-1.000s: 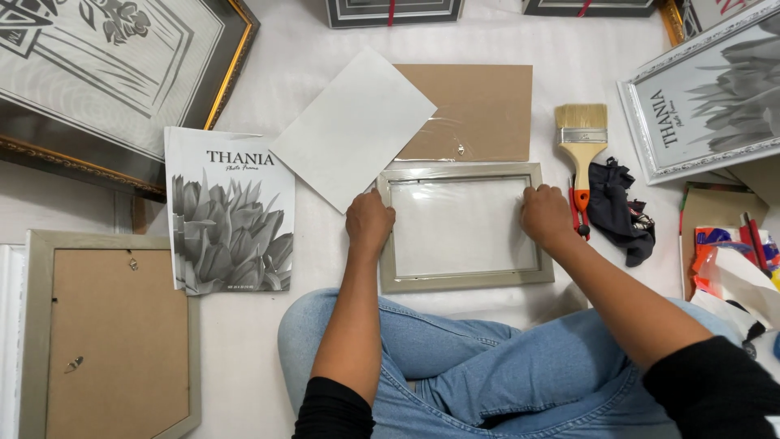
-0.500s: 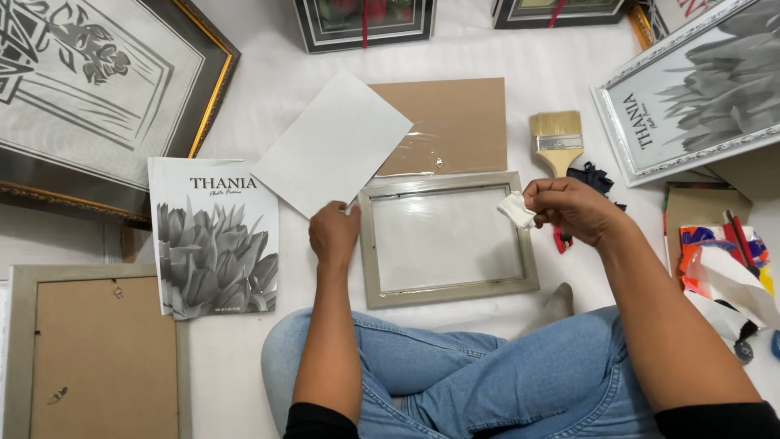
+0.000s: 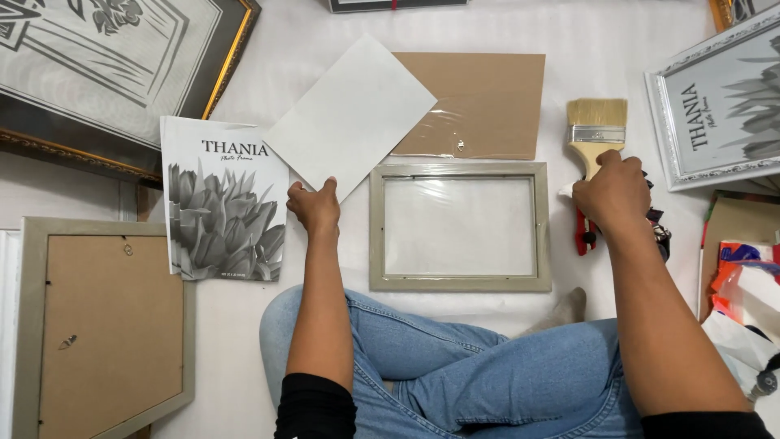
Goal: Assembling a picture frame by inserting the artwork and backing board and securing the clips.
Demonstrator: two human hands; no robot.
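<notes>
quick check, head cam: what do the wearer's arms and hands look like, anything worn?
Both forearms are bare, with black sleeves pushed up above the elbows. The left hand and right hand are bare: no gloves, and no rings, watch or markings that show from this view.

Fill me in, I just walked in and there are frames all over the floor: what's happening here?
A person sits cross-legged on the floor with an empty grey picture frame lying in front of them. Their left hand grips the corner of a white sheet, beside a black-and-white flower print. Their right hand rests on the handle of a paintbrush. A brown backing board lies just above the frame.
</notes>
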